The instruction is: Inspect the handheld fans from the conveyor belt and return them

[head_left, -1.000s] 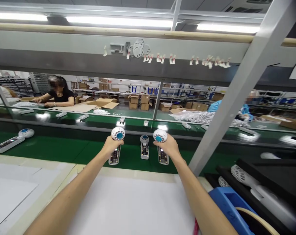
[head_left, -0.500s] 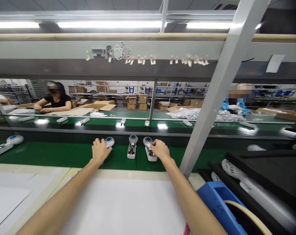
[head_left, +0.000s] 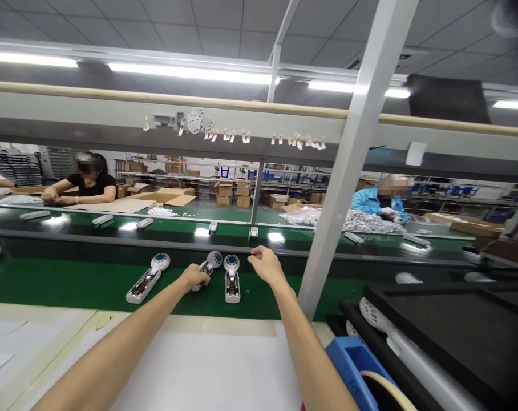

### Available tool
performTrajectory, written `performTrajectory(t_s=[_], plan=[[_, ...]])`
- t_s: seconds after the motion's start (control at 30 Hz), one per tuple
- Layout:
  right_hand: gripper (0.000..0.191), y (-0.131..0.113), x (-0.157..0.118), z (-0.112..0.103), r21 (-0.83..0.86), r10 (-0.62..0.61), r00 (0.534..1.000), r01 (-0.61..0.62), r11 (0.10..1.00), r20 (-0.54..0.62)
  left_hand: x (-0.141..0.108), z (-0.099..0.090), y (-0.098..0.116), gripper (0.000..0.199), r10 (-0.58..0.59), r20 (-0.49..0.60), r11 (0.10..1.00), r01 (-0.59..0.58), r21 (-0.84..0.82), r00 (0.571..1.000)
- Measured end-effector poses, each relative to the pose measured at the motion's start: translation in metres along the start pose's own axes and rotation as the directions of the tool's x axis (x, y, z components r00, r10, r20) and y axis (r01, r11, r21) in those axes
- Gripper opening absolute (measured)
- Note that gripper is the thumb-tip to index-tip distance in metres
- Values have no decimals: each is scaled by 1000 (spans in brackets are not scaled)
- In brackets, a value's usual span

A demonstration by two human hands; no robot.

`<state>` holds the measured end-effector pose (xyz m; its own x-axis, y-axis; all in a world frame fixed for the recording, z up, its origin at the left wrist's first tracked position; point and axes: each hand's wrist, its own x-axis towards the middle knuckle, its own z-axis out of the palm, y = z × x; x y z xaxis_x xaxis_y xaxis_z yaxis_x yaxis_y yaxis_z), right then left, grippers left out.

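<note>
"Where's the left hand [head_left: 195, 276]?"
"On the green belt [head_left: 88, 279], fingers curled round the body of the slanting gadget [head_left: 213, 262], likely because it's narrow enough to grip."
"And the right hand [head_left: 265, 264]?"
"Beside the next gadget [head_left: 232, 283], fingers half bent, apparently holding nothing. Both gadgets lie open-side up, presumably for access."

The middle white unit [head_left: 207, 265] slants, its round blue-centred head [head_left: 215, 260] at the far end, body partly hidden; the right unit [head_left: 232, 278] lies straight on the green belt [head_left: 92, 279], internals [head_left: 232, 284] exposed.
</note>
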<state>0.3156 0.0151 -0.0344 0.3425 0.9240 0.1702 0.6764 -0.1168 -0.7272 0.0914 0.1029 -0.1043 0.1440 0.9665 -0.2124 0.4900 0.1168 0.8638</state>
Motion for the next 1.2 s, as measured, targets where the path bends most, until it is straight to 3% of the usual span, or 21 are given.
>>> performTrajectory(t_s=[0.1,0.27,0.33,0.43,0.53,0.63,0.77,0.87,1.07,1.2], plan=[[22,-9,-4,-13,83,-39,999,39,996,1,-19,-12,12,26,16,88,981,1,-196,996],[32,-38,-20,-20,285,-187,981,165,944,50,-82,-23,53,15,298,72,820,-217,-530,952],[46,-54,-33,-20,375,-244,968,207,904,55,-111,-25,69,18,388,86,764,-268,-588,918],[65,-76,-57,-22,494,-325,944,257,830,55,-150,-29,85,42,515,137,691,-316,-650,846],[65,-94,-83,-32,585,-430,902,325,743,44,-175,-32,90,53,620,180,636,-355,-685,764],[61,-106,-103,-43,663,-501,865,358,658,29,-186,-34,88,57,678,206,619,-397,-678,706],[60,-114,-118,-53,684,-534,845,370,629,34,-193,-36,81,59,723,220,592,-422,-686,655],[62,-114,-119,-55,663,-558,830,413,625,9,-197,-38,78,59,719,238,594,-398,-699,653],[77,-104,-106,-48,577,-606,779,573,582,-163,-200,-35,75,60,685,313,619,-300,-726,657],[68,-101,-99,-41,534,-630,747,629,565,-213,-198,-33,76,60,663,332,624,-251,-740,671]])
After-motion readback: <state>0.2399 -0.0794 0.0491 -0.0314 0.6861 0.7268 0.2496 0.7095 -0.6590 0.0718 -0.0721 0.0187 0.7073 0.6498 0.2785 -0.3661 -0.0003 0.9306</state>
